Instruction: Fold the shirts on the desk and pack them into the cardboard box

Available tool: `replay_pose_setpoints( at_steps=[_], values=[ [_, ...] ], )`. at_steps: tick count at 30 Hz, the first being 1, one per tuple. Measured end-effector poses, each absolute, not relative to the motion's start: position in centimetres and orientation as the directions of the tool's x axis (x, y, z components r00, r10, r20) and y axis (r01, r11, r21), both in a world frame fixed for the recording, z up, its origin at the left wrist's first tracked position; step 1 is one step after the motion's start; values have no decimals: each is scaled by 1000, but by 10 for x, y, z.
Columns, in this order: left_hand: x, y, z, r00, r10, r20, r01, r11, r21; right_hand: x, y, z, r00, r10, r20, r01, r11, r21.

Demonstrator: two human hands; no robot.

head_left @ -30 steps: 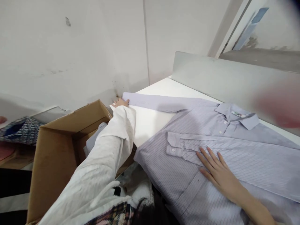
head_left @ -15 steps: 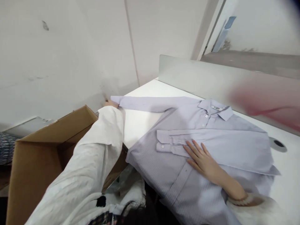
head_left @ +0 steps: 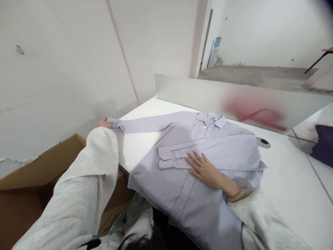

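A striped lilac shirt lies front up on the white table, its collar toward the divider and its lower hem hanging over the near edge. One sleeve is folded across the chest, the buttoned cuff pointing left. On that folded sleeve my right hand rests flat with fingers spread. The other sleeve stretches out to the left, where my left hand is closed on its cuff end, past the table's left edge. Most of those fingers are hidden behind the cloth and my own sleeve.
An open cardboard box stands at the left below table height. A frosted divider runs along the table's back edge, with a blurred red shape behind it. A round cable hole sits right of the shirt. A dark purple item lies far right.
The view has swung right, so everything appears further left. The stretched sleeve's cuff end now looks bunched near my left hand. My right hand stays flat on the folded sleeve.
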State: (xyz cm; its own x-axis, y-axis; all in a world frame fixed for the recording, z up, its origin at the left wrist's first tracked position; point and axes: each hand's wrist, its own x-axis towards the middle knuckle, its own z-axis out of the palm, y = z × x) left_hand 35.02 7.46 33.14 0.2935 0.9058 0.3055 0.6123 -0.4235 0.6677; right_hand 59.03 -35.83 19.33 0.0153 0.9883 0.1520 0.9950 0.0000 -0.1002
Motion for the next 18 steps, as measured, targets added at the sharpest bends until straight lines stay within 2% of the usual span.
replay_pose_setpoints(
  at_steps=[4, 7, 10, 13, 16, 18],
  values=[
    [385, 67, 360, 270, 906, 327, 639, -423, 642, 590, -357, 196, 21, 987, 157, 993, -2, -120],
    [421, 25, 379, 463, 775, 431, 515, -631, 580, 590, -359, 199, 33, 987, 160, 985, -5, -175],
    [447, -47, 381, 699, 498, 513, 235, -838, 492, 593, -361, 202, 76, 982, 173, 948, -17, -318],
    [459, -122, 359, 834, 246, 494, -15, -885, 465, 602, -361, 200, 210, 951, 225, 812, -42, -582],
    [459, -177, 323, 953, -154, 263, -260, -860, 439, 616, -361, 196, 432, 876, 215, 581, -88, -809],
    [455, -199, 300, 918, -383, 101, -388, -818, 426, 626, -361, 196, 557, 813, 168, 422, -103, -901]
  ],
)
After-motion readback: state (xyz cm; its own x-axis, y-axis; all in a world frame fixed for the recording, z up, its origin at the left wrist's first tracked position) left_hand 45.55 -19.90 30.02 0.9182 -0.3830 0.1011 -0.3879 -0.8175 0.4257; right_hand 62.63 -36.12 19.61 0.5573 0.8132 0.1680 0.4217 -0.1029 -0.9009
